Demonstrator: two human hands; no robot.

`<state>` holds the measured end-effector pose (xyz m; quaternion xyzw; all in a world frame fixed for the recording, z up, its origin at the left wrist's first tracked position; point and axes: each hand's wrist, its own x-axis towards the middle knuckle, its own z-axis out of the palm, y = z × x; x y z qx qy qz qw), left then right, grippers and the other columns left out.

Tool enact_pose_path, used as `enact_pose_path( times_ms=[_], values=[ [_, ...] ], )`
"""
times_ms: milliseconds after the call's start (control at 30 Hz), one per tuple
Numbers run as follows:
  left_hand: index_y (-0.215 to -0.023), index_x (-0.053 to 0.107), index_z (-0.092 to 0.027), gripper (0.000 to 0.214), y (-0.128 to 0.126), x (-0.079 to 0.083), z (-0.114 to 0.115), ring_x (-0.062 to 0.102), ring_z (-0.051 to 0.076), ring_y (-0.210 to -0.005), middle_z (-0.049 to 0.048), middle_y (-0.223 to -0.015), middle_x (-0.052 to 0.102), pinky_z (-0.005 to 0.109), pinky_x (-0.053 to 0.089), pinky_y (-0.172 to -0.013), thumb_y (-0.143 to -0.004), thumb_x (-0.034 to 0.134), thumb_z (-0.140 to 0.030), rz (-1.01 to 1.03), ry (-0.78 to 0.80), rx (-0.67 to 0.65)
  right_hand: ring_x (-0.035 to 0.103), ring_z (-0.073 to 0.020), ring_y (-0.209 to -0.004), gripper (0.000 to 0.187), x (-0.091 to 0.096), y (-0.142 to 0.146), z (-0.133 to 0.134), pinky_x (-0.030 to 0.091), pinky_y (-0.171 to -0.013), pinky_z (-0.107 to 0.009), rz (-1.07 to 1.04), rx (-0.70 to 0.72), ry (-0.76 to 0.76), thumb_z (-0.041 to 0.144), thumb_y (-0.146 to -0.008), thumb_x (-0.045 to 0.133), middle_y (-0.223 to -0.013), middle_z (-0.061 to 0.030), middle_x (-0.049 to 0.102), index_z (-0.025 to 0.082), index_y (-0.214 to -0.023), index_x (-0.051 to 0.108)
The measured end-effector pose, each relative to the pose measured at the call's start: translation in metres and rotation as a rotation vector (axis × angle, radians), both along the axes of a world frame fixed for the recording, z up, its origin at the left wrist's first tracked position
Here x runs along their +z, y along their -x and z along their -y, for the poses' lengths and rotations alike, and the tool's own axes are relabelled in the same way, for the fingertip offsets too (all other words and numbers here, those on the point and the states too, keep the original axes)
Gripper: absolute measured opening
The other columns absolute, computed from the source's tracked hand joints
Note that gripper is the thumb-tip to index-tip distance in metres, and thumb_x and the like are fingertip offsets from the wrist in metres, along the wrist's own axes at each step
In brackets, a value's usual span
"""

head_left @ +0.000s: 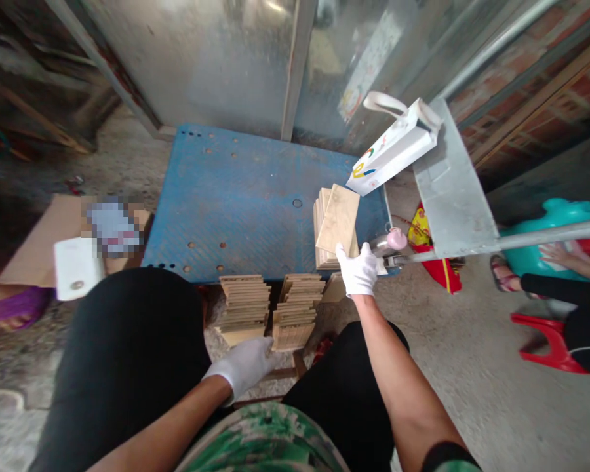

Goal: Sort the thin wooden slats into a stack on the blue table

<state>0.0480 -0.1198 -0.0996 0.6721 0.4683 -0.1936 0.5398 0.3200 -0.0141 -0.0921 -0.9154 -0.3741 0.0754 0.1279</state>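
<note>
My right hand (358, 270), in a white glove, is closed on a thin wooden piece (339, 218) that it holds over a stack of like pieces (322, 231) at the right end of the blue platform (236, 196). My left hand (244, 364), also gloved, reaches down between my knees to two stacks of wooden pieces (270, 308) by the platform's near edge. Its fingers curl at the lower end of the right stack (295, 311).
A white paper bag (396, 145) hangs off a grey metal shelf (450, 190) at the right. A cardboard box (54, 239) lies on the left. Another person's arm and foot (550, 275) and a red stool (550, 334) are at the far right.
</note>
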Motion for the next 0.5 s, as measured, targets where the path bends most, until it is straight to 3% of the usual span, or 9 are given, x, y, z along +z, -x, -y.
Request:
enact_pose_path(
  times_ms=[100, 200, 333, 500],
  values=[
    [-0.109, 0.063, -0.017, 0.037, 0.002, -0.003, 0.002, 0.064, 0.025, -0.101, 0.0129, -0.109, 0.069, 0.029, 0.044, -0.089, -0.082, 0.051, -0.039, -0.009, -0.003, -0.005, 0.052, -0.0356, -0.113, 0.115, 0.007, 0.011, -0.019, 0.042, -0.095, -0.045, 0.060, 0.063, 0.138, 0.078, -0.066, 0.056, -0.120, -0.0262, 0.052, -0.001, -0.144, 0.027],
    [-0.111, 0.063, -0.017, 0.038, 0.003, -0.006, 0.005, 0.063, 0.025, -0.103, 0.0129, -0.111, 0.068, 0.029, 0.044, -0.091, -0.081, 0.052, -0.038, -0.007, -0.005, 0.017, 0.052, -0.0357, -0.111, 0.128, 0.006, 0.022, -0.036, 0.044, -0.092, -0.046, 0.056, 0.058, 0.243, 0.086, -0.058, 0.052, -0.122, -0.0259, 0.048, 0.000, -0.146, 0.019],
    [-0.108, 0.065, -0.016, 0.041, 0.003, -0.003, 0.005, 0.063, 0.026, -0.104, 0.0144, -0.107, 0.069, 0.032, 0.044, -0.094, -0.082, 0.049, -0.044, 0.027, 0.002, 0.056, 0.050, -0.0394, -0.113, 0.136, -0.001, 0.030, -0.053, 0.044, -0.089, -0.050, 0.012, -0.022, 0.319, 0.092, -0.048, 0.050, -0.125, -0.0294, 0.045, 0.002, -0.145, 0.024],
    [-0.105, 0.066, -0.013, 0.042, 0.002, 0.012, 0.000, 0.065, 0.031, -0.101, 0.0176, -0.103, 0.069, 0.039, 0.045, -0.092, -0.083, 0.046, -0.044, 0.038, 0.013, 0.072, 0.046, -0.0460, -0.117, 0.135, -0.011, 0.032, -0.067, 0.042, -0.088, -0.059, 0.003, -0.071, 0.311, 0.085, -0.041, 0.063, -0.129, -0.0355, 0.039, 0.003, -0.144, 0.029]
  ],
)
